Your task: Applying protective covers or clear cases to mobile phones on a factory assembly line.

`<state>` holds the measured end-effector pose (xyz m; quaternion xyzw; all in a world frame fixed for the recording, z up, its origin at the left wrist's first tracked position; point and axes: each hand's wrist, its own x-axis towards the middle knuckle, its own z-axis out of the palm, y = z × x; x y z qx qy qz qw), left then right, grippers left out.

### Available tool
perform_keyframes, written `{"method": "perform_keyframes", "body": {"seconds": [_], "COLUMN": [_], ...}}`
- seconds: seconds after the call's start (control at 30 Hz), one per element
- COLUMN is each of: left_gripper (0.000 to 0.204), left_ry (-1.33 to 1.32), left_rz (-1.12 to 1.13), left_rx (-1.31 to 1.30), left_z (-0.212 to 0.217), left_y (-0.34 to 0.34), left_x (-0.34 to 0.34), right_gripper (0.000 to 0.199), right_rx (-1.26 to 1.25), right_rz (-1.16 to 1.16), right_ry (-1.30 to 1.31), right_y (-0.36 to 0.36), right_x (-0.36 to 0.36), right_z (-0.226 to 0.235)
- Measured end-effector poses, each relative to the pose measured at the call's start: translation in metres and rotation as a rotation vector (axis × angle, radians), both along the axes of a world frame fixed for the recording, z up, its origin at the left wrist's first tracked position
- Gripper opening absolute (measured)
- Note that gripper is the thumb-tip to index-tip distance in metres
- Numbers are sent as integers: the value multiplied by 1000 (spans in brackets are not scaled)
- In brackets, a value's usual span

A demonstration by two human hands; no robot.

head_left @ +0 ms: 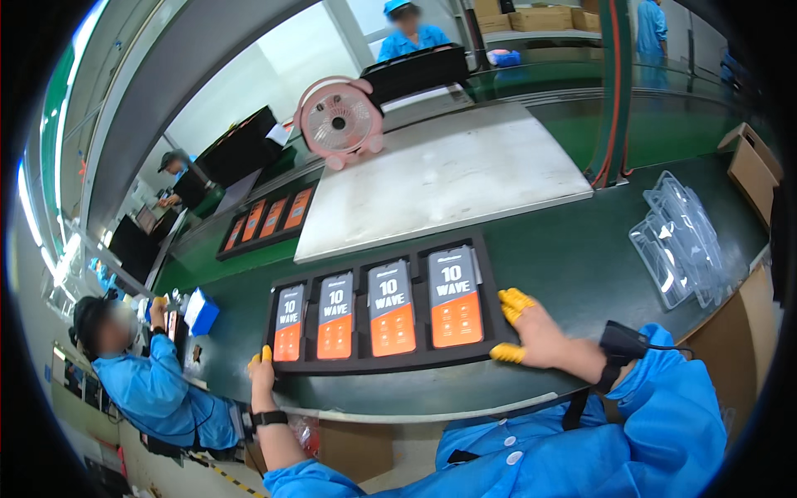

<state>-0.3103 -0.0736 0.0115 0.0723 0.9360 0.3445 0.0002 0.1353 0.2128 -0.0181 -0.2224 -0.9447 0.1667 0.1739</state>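
Observation:
A black tray (378, 363) lies on the green work surface in front of me, with several grey and orange boxes (391, 309) standing in its separate slots. My left hand (261, 369) holds the tray's near left corner, its fingers partly hidden by the rim. At the right edge, my right hand (531, 328) grips the tray's side, with thumb and fingers spread along it. Yellow covers sit on the fingertips of both hands.
Beyond the tray is a white board (440, 183) with a pink fan (339, 123) at its far left corner. A second filled black tray (266, 220) lies farther left. Clear plastic trays (677, 241) are piled at right. A co-worker (158, 373) works at left, beside a blue box (201, 313).

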Motion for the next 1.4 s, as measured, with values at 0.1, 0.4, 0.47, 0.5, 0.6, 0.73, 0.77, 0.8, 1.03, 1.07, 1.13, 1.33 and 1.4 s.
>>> {"method": "perform_keyframes", "body": {"seconds": [0.1,0.4,0.47,0.5,0.6,0.73,0.77,0.8,1.03,1.07,1.13,1.33,1.4], "left_gripper": [34,33,34,29,25,32,33,34,32,30,29,39,41], "left_ry": [-362,-510,-437,-397,-380,-124,54,223,316,318,333,243,244], "left_rz": [-76,-387,-511,-484,-395,-385,-485,-573,-247,-197,-83,-236,-345], "left_rx": [595,1297,1271,1306,1127,547,352,143,630,746,872,685,546], "left_z": [-9,43,46,50,42,-2,-9,-16,-27,-36,-67,-85,-63], "left_y": [-13,26,67,102,204,280,285,287,275,260,220,195,216], "left_x": [-7,27,19,23,23,23,21,15,-68,-84,-136,-212,-201], "right_gripper": [82,70,61,57,46,38,39,40,43,42,37,24,23], "right_rx": [-265,-510,-605,-594,-622,-267,-132,-4,465,458,484,481,498], "right_rz": [-43,33,-19,-100,-328,-566,-704,-835,-260,-167,-155,-274,-278], "right_ry": [214,1027,1100,1133,1242,1219,1107,981,574,523,497,466,413], "right_y": [-9,40,85,104,165,224,243,246,159,153,154,171,172], "right_x": [-7,9,6,6,12,24,30,25,-13,-15,-19,-6,-4], "right_z": [6,26,18,14,-5,-23,-32,-27,14,19,26,11,8]}}
